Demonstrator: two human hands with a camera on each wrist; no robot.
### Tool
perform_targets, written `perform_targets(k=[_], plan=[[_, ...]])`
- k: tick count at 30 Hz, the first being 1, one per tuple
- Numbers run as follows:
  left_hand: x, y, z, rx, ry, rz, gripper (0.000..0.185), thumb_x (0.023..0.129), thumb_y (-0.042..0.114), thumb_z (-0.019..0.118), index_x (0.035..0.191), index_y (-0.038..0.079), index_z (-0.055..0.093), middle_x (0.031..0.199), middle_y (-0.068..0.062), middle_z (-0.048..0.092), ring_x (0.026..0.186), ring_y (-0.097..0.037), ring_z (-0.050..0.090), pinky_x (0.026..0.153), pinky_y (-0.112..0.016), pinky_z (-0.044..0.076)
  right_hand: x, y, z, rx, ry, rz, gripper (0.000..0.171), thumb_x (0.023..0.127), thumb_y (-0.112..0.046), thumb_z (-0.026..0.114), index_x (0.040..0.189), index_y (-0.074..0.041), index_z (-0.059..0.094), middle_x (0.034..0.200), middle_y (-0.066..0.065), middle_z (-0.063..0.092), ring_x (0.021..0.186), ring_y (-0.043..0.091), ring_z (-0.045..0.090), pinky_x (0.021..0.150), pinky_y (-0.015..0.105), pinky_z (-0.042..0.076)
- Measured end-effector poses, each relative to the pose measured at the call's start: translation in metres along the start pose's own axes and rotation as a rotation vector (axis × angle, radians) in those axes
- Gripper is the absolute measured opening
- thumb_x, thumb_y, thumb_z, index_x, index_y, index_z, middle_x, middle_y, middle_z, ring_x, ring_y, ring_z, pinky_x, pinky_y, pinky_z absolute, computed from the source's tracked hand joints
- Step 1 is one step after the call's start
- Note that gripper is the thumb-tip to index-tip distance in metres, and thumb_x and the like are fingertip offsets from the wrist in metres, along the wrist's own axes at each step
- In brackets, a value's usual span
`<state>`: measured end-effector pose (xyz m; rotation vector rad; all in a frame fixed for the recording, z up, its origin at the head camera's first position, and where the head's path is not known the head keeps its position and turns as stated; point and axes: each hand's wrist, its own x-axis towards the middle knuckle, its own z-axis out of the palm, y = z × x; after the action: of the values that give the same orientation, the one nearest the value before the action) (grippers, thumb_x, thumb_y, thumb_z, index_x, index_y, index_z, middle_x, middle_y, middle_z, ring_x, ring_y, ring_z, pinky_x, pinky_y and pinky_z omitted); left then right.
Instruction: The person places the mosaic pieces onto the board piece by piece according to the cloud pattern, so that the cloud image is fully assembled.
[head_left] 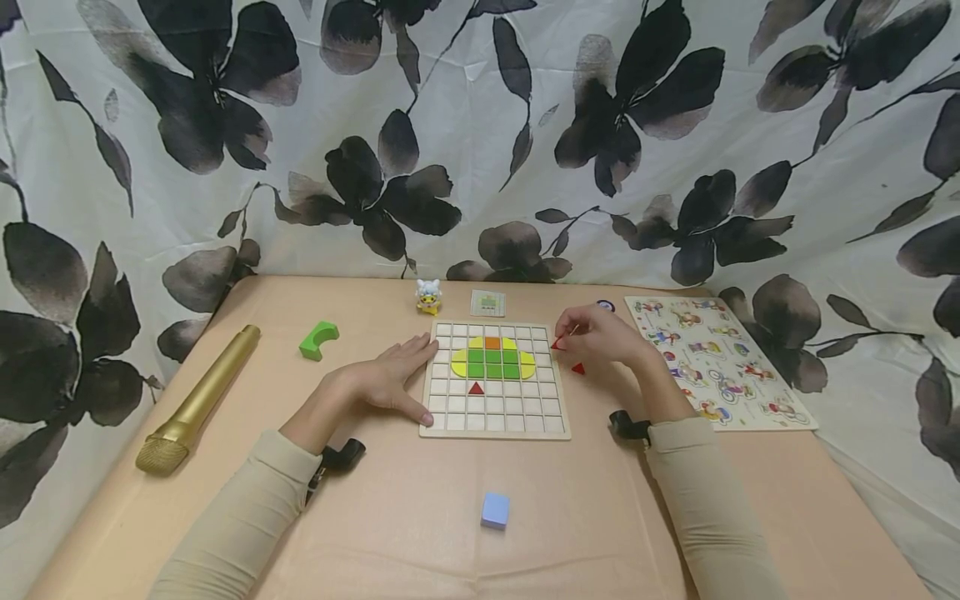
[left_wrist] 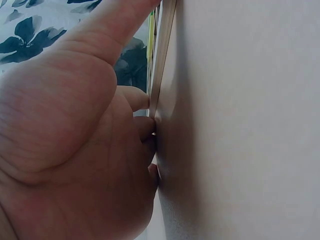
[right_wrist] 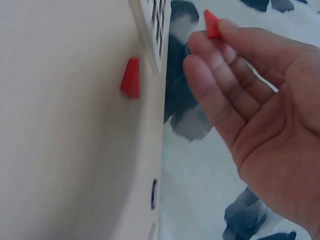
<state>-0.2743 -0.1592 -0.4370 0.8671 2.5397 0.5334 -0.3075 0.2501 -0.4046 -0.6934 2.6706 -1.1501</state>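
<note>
Red triangle (right_wrist: 212,24) is pinched by the right hand (head_left: 600,335); the board (head_left: 495,427) is steadied by the flat, spread left hand (head_left: 390,379).

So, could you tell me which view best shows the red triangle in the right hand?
The right wrist view: the red triangle shows large, pinched at the right hand fingertips. The head view shows it tiny beside the grid board. The left wrist view misses it.
</note>
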Motion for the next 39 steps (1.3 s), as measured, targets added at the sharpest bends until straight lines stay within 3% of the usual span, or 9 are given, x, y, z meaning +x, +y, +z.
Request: perform_targets(k=[7, 11, 23, 29, 35, 39], plan=[[-0.001, 0.000, 0.000, 0.005, -0.002, 0.003, 0.135, 0.074, 0.068, 0.084, 0.168, 0.008, 0.007, 0.176, -0.015, -0.007, 0.163, -0.034, -0.005, 0.133, -0.054, 0.003, 0.009, -0.027, 0.017, 0.071, 0.020, -0.047, 0.011, 0.093, -0.002, 0.075, 0.104, -0.001, 0.074, 0.095, 0.009, 0.074, 0.085, 0.024, 0.064, 0.076, 0.022, 0.055], [-0.001, 0.000, 0.000, 0.003, -0.001, 0.002, 0.135, 0.074, 0.067, 0.084, 0.168, 0.008, 0.008, 0.176, -0.015, -0.007, 0.163, -0.034, -0.005, 0.133, -0.054, 0.003, 0.013, -0.041, 0.030, 0.061, 0.018, -0.062, 0.010, 0.091, -0.002, 0.077, 0.101, -0.005, 0.076, 0.094, 0.006, 0.074, 0.083, 0.024, 0.063, 0.075, 0.023, 0.055], [-0.001, 0.000, 0.000, -0.002, -0.002, -0.006, 0.135, 0.074, 0.068, 0.084, 0.168, 0.010, 0.008, 0.176, -0.014, -0.007, 0.163, -0.034, -0.005, 0.133, -0.054, 0.003, 0.023, -0.064, 0.077, 0.050, -0.159, -0.094, 0.007, 0.089, -0.002, 0.079, 0.089, -0.007, 0.075, 0.083, 0.001, 0.073, 0.078, 0.018, 0.064, 0.070, 0.025, 0.055], [0.000, 0.001, -0.001, -0.007, -0.004, -0.006, 0.135, 0.074, 0.068, 0.084, 0.168, 0.009, 0.007, 0.176, -0.014, -0.007, 0.163, -0.034, -0.005, 0.133, -0.054, 0.002, 0.021, -0.067, 0.083, 0.056, -0.205, -0.076, 0.009, 0.087, 0.003, 0.079, 0.087, -0.005, 0.074, 0.078, 0.005, 0.072, 0.067, 0.024, 0.064, 0.060, 0.024, 0.052], [-0.001, 0.001, -0.002, -0.004, -0.003, -0.011, 0.135, 0.074, 0.068, 0.084, 0.168, 0.009, 0.008, 0.176, -0.014, -0.007, 0.163, -0.034, -0.005, 0.133, -0.054, 0.003, 0.021, -0.066, 0.085, 0.004, -0.256, -0.057, 0.008, 0.087, 0.003, 0.079, 0.089, -0.005, 0.076, 0.078, 0.002, 0.071, 0.068, 0.012, 0.060, 0.061, 0.021, 0.049], [-0.001, 0.002, -0.002, -0.006, -0.005, -0.011, 0.135, 0.074, 0.068, 0.084, 0.168, 0.009, 0.008, 0.176, -0.014, -0.007, 0.163, -0.034, -0.005, 0.133, -0.054, 0.003, 0.021, -0.066, 0.086, -0.022, -0.271, -0.048, 0.008, 0.087, 0.002, 0.079, 0.090, -0.005, 0.077, 0.079, 0.000, 0.071, 0.070, 0.011, 0.059, 0.062, 0.021, 0.050]])
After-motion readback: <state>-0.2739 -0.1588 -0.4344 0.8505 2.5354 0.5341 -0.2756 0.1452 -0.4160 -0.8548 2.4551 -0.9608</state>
